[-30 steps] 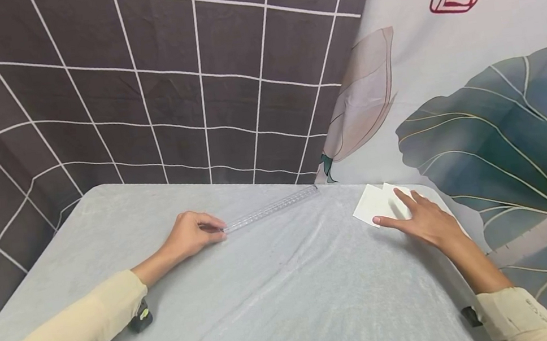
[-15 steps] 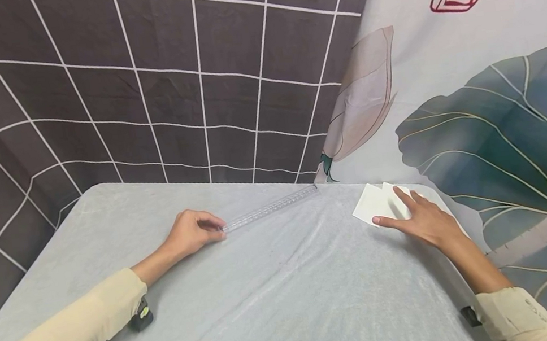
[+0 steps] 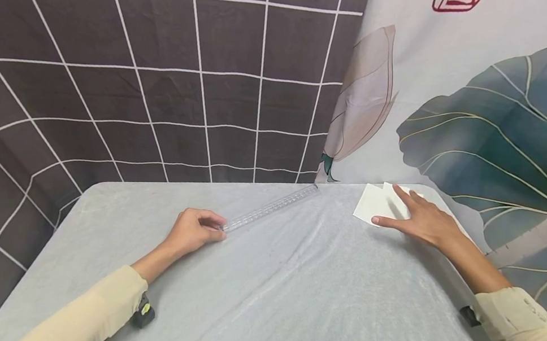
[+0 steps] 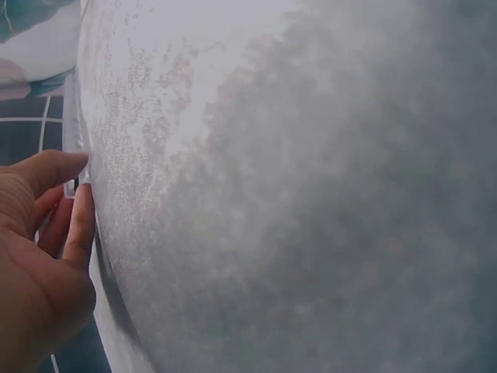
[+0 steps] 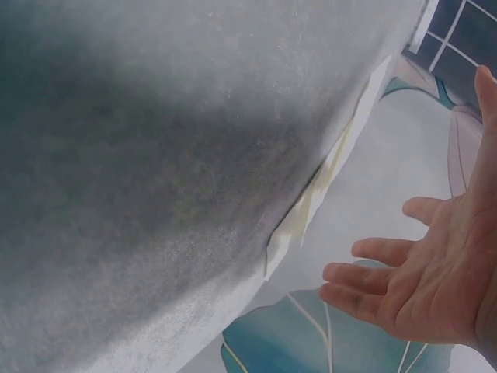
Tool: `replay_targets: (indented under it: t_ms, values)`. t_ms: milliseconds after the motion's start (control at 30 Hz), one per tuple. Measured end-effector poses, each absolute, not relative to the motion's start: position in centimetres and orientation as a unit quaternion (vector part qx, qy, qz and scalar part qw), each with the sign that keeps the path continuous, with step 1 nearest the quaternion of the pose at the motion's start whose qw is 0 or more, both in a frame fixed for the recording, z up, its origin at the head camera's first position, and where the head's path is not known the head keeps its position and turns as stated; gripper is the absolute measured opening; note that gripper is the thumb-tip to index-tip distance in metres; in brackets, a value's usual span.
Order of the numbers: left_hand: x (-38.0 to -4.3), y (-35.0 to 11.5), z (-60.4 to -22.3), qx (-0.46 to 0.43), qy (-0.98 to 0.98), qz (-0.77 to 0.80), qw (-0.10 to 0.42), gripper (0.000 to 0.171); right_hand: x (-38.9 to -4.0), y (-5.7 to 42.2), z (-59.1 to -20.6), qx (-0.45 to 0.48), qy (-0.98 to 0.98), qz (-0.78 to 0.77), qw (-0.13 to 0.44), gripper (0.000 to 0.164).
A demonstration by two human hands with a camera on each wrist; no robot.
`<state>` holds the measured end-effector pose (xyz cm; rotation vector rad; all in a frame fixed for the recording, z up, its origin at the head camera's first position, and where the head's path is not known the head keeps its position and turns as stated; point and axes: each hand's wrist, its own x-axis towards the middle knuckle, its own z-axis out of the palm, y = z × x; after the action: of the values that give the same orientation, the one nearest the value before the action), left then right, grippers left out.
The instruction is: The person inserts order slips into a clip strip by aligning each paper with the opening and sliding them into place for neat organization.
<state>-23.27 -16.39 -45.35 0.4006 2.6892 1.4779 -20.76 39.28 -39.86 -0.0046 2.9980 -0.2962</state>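
Observation:
In the head view my left hand [image 3: 192, 230] pinches the near end of a long clear plastic strip [image 3: 273, 207] with ruler-like, evenly repeated marks. The strip slants across the cloth-covered table to its back edge. In the left wrist view my left hand [image 4: 46, 241] has thumb and fingertips on the end of the clear strip [image 4: 72, 116]. My right hand [image 3: 428, 220] spreads its fingers over overlapping white paper sheets [image 3: 372, 204] at the table's back right. In the right wrist view my right hand [image 5: 435, 280] appears apart from the paper [image 5: 322, 186]; contact is hard to judge.
A pale grey cloth [image 3: 268, 296] with wrinkles covers the table. Behind it hangs a dark curtain with a white grid [image 3: 166, 92]. A white curtain printed with leaves [image 3: 498, 126] borders the right side, near my right arm.

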Motion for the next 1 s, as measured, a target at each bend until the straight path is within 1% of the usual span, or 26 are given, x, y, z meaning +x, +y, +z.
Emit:
replay_targets:
  t_ms: [567, 833, 1000]
  values:
    - [-23.4, -15.9, -44.8, 0.110, 0.858, 0.499, 0.059, 0.039, -20.8, 39.2, -40.0, 0.002, 0.993, -0.098, 0.065, 0.123]
    - [-23.8, -16.1, -44.6, 0.104, 0.845, 0.515, 0.097, 0.043, -20.8, 39.0, -39.8, 0.001, 0.993, -0.097, 0.065, 0.122]
    - [-23.9, -16.3, -44.3, 0.111, 0.840, 0.519, 0.111, 0.044, -20.8, 38.9, -39.7, 0.000, 0.993, -0.096, 0.062, 0.122]
